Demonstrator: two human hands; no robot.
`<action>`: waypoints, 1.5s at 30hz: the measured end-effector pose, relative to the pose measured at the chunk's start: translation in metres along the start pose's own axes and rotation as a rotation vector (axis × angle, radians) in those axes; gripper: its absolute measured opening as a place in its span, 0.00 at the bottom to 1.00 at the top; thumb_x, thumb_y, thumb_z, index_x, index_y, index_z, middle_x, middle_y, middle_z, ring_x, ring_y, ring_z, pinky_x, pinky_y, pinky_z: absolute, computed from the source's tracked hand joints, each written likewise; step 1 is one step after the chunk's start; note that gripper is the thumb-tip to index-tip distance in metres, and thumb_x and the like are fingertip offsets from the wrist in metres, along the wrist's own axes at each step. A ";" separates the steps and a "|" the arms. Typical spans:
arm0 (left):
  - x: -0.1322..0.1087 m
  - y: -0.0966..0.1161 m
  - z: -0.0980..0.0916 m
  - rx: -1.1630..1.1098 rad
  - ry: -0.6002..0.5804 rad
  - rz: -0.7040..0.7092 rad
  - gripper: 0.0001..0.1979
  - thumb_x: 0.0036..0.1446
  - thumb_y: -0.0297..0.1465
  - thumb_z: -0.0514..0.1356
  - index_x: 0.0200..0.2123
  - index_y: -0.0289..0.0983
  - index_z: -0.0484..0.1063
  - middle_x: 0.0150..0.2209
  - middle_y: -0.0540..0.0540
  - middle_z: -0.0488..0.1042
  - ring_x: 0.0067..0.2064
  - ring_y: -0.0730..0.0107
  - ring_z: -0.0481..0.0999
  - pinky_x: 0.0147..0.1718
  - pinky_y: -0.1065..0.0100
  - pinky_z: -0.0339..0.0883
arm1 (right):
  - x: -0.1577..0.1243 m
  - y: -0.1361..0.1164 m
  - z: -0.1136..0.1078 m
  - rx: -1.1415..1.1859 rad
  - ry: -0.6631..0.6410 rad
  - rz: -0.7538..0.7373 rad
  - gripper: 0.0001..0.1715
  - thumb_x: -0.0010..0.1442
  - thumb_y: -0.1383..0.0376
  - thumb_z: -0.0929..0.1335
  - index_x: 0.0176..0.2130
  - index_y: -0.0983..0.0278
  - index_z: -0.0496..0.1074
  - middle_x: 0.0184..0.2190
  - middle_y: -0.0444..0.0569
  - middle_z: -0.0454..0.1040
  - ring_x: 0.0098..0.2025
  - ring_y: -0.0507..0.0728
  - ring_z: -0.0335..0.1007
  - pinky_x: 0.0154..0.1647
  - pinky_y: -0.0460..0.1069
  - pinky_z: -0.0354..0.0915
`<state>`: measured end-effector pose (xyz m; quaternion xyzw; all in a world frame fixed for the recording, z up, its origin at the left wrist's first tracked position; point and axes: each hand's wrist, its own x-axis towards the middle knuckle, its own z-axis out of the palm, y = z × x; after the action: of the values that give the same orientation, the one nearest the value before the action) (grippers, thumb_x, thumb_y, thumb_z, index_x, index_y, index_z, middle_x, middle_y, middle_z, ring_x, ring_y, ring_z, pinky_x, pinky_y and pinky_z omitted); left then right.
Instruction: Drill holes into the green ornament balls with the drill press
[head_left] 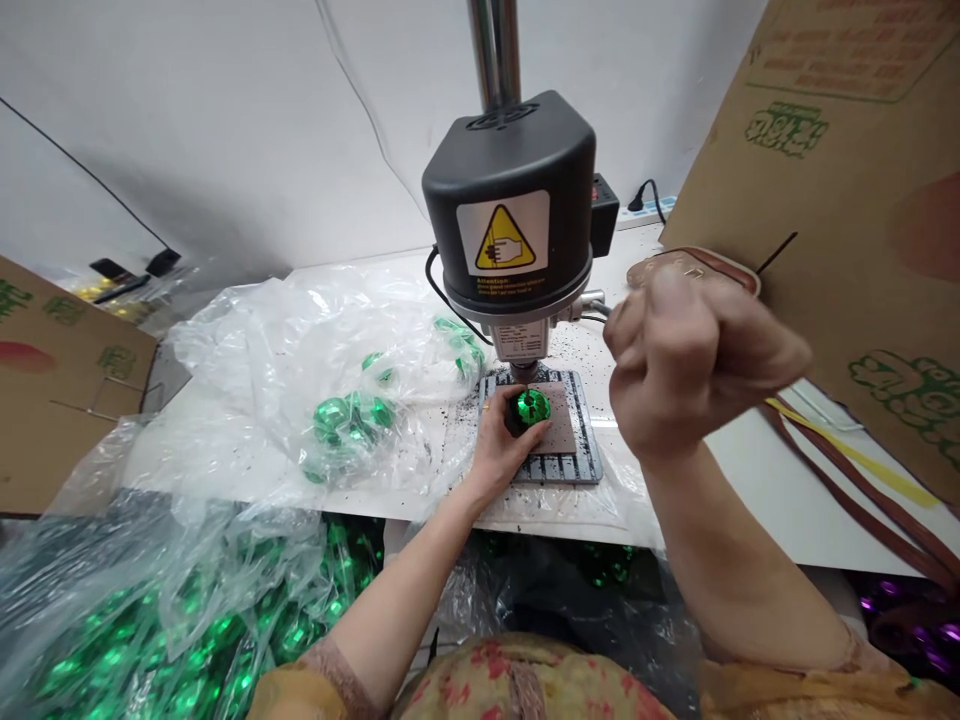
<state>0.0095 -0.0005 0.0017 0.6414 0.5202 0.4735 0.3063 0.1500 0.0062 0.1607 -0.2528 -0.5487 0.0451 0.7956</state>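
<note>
A shiny green faceted ball sits on a flat brown board on the metal base plate of a small drill press. My left hand is closed around the ball's left and near sides, thumb in front. Directly above the ball is the chuck, its lower end close to the ball's top; a dark spot shows there. My right hand is raised in a fist at the right of the machine, wrapped round the end of its feed lever. Most of the lever is hidden by the fingers.
Clear plastic bags with more green balls lie left of the press. A larger bag of green balls is below the table edge. Cardboard boxes flank both sides. A brown strapped bag and power strip are behind my right hand.
</note>
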 end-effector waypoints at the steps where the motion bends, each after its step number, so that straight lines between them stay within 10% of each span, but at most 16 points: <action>1: -0.003 0.003 0.000 0.051 0.045 0.008 0.24 0.52 0.34 0.71 0.51 0.41 0.69 0.48 0.42 0.74 0.51 0.56 0.74 0.51 0.56 0.69 | 0.007 -0.004 0.004 0.062 0.088 0.018 0.28 0.64 0.67 0.65 0.20 0.61 0.46 0.15 0.39 0.49 0.16 0.46 0.50 0.17 0.48 0.49; 7: -0.058 0.021 -0.007 0.302 0.266 0.463 0.26 0.53 0.38 0.70 0.52 0.40 0.66 0.42 0.42 0.75 0.44 0.58 0.76 0.42 0.58 0.73 | 0.025 -0.003 0.014 0.105 0.065 0.022 0.30 0.63 0.64 0.68 0.19 0.61 0.48 0.14 0.37 0.52 0.16 0.46 0.50 0.18 0.48 0.49; 11: -0.112 0.012 -0.001 0.358 -0.193 1.007 0.19 0.57 0.41 0.66 0.48 0.40 0.69 0.43 0.37 0.78 0.33 0.65 0.75 0.25 0.66 0.68 | 0.023 -0.003 0.014 0.149 0.099 0.016 0.31 0.62 0.59 0.69 0.18 0.61 0.48 0.14 0.38 0.53 0.15 0.46 0.50 0.18 0.49 0.48; 14: -0.134 0.003 0.010 0.494 -0.470 1.133 0.14 0.58 0.31 0.62 0.48 0.41 0.73 0.47 0.36 0.79 0.28 0.67 0.72 0.22 0.67 0.65 | 0.022 -0.003 0.014 0.155 0.105 0.024 0.31 0.62 0.58 0.69 0.18 0.61 0.49 0.14 0.38 0.54 0.15 0.46 0.50 0.18 0.49 0.48; 17: -0.132 0.006 0.012 0.479 -0.514 1.113 0.14 0.60 0.35 0.61 0.50 0.42 0.73 0.50 0.37 0.78 0.31 0.67 0.74 0.26 0.66 0.71 | 0.022 -0.002 0.014 0.160 0.096 0.037 0.31 0.62 0.57 0.70 0.18 0.62 0.50 0.14 0.37 0.54 0.16 0.46 0.50 0.18 0.49 0.48; 20: -0.101 0.013 -0.006 0.382 -0.217 1.002 0.09 0.63 0.35 0.59 0.46 0.43 0.71 0.42 0.43 0.78 0.37 0.66 0.77 0.34 0.67 0.75 | 0.022 -0.002 0.014 0.153 0.098 0.036 0.32 0.62 0.57 0.69 0.17 0.62 0.50 0.13 0.37 0.55 0.16 0.45 0.50 0.18 0.48 0.49; 25: 0.002 -0.001 -0.061 0.579 0.196 0.339 0.18 0.57 0.17 0.49 0.45 0.37 0.70 0.38 0.39 0.75 0.43 0.57 0.76 0.42 0.55 0.73 | 0.022 -0.004 0.013 0.171 0.108 0.024 0.28 0.63 0.63 0.68 0.17 0.62 0.53 0.14 0.38 0.56 0.16 0.46 0.52 0.18 0.49 0.48; 27: 0.044 -0.014 -0.079 0.728 0.118 -0.036 0.18 0.54 0.17 0.50 0.45 0.35 0.72 0.44 0.35 0.75 0.49 0.50 0.74 0.51 0.50 0.69 | 0.022 -0.004 0.012 0.170 0.088 0.033 0.28 0.63 0.62 0.68 0.17 0.62 0.53 0.13 0.38 0.57 0.16 0.47 0.52 0.18 0.50 0.49; 31: 0.095 -0.034 -0.088 0.694 -0.015 -0.098 0.22 0.51 0.21 0.60 0.50 0.33 0.74 0.45 0.36 0.77 0.49 0.48 0.75 0.52 0.53 0.68 | 0.020 -0.004 0.012 0.149 0.102 0.062 0.28 0.62 0.61 0.69 0.17 0.61 0.53 0.13 0.39 0.55 0.16 0.48 0.51 0.19 0.51 0.49; 38: 0.109 -0.049 -0.073 0.528 -0.053 -0.080 0.17 0.51 0.25 0.62 0.46 0.33 0.77 0.39 0.42 0.79 0.42 0.60 0.76 0.45 0.64 0.68 | 0.019 -0.006 0.010 0.145 0.071 0.069 0.28 0.63 0.59 0.68 0.17 0.61 0.55 0.14 0.39 0.56 0.17 0.48 0.51 0.20 0.51 0.50; 45: 0.070 -0.027 -0.090 0.037 0.152 -0.177 0.15 0.59 0.36 0.59 0.48 0.39 0.75 0.38 0.46 0.76 0.32 0.72 0.73 0.31 0.72 0.66 | 0.016 -0.001 0.011 0.051 0.096 0.031 0.28 0.63 0.57 0.67 0.19 0.59 0.51 0.14 0.40 0.54 0.17 0.50 0.51 0.18 0.52 0.49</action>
<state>-0.0831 0.0644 0.0309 0.5606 0.6054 0.4822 0.2946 0.1462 0.0148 0.1782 -0.2425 -0.5048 0.0592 0.8263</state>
